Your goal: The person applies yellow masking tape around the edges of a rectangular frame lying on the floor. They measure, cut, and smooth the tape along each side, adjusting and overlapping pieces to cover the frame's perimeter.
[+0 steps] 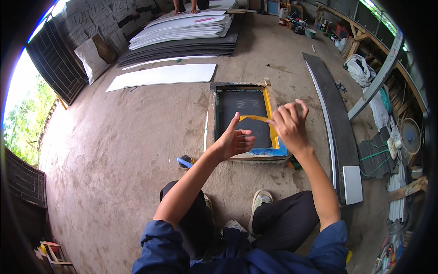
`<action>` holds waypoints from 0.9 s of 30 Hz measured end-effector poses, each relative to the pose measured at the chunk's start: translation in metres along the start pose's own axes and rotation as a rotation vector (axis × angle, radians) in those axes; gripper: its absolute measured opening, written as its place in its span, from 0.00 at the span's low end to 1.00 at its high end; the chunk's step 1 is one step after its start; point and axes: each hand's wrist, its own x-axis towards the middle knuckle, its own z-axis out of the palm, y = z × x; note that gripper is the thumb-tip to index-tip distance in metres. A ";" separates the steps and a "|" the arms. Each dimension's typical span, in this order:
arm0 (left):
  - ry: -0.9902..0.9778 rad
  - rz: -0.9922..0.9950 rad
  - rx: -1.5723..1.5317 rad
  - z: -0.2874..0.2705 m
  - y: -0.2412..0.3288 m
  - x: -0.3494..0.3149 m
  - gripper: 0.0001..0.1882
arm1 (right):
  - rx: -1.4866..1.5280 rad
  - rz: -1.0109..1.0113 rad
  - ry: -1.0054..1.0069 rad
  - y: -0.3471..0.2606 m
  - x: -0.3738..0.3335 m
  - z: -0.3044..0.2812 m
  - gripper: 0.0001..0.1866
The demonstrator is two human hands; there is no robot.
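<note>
Sleeves of blue cloth lie closest, with dark trousers bent at the knees and pale shoes planted on the concrete floor. Ahead of the left knee stands a small dark round container, a blue handle lying across it.

Beyond the knees, both bare hands are raised over the near half of a screen-printing frame. The left hand is spread wide, thumb up and well apart from the fingers; one end of a yellow tape strip reaches its thumb tip, though whether it sticks there I cannot tell. The right hand pinches the strip's other end narrowly between thumb and fingers, its little finger lifted. Between them the strip bows slightly above the frame's dark panel, which bears pale lettering. More yellow tape lines the frame's right inner edge, and blue colours its near edge.

To the right lies a long dark board with a white edge, a small white panel on its near end. Farther ahead are a long white panel on the floor, then stacked white sheets above dark sheets, where a co-worker's hand rests at the far side.
</note>
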 end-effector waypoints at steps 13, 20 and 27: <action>0.306 0.521 -0.179 -0.035 0.019 0.005 0.08 | 0.194 0.145 -0.046 -0.044 -0.016 0.011 0.13; 0.505 0.782 -0.005 -0.045 0.042 -0.021 0.11 | 1.439 1.098 -0.158 -0.044 -0.033 0.032 0.17; 0.251 0.796 0.241 -0.026 0.045 -0.038 0.13 | 1.203 0.808 -0.005 -0.014 -0.006 0.020 0.12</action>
